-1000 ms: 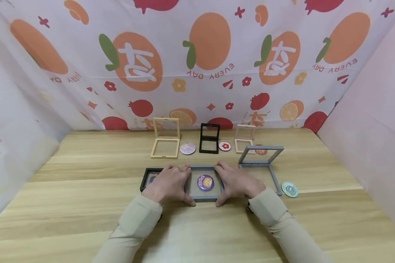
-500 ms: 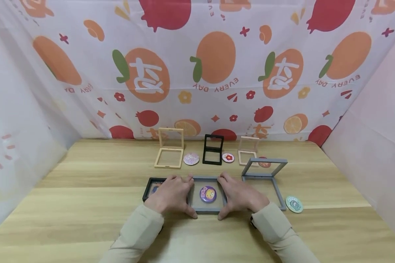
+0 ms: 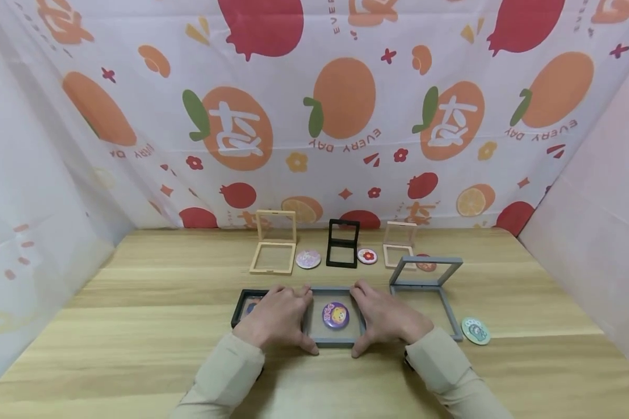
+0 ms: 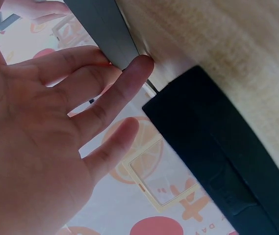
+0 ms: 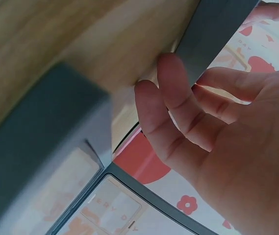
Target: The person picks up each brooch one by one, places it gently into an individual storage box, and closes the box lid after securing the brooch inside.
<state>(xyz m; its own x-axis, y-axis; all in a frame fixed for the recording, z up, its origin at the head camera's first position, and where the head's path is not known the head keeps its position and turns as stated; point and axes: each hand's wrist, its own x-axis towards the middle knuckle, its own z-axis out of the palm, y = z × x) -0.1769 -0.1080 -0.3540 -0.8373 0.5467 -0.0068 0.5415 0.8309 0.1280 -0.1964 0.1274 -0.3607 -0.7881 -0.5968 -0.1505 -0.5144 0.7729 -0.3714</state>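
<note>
A closed grey floating display frame (image 3: 333, 342) lies flat on the table in the head view, with a round purple badge (image 3: 336, 315) bearing a yellow cartoon figure inside it. My left hand (image 3: 278, 317) grips its left side, thumb at the front edge and fingertips at the back corner. On the right side my right hand (image 3: 390, 319) holds it the same way. Left of my left hand is a closed black frame (image 3: 237, 308), partly hidden by that hand. Beyond my right hand an open grey frame (image 3: 452, 314) stands with its lid raised.
Along the back stand an open yellow frame (image 3: 254, 259), an open black frame (image 3: 342, 265) and an open pink frame (image 3: 385, 256). Beside them lie a lilac badge (image 3: 308, 259), a flower badge (image 3: 367, 256) and a red badge (image 3: 426, 265). A mint badge (image 3: 475, 331) lies at right.
The head view has tilted up, so everything sits lower in it. Both hands keep their hold on the grey frame, which shows no clear movement on the table.
</note>
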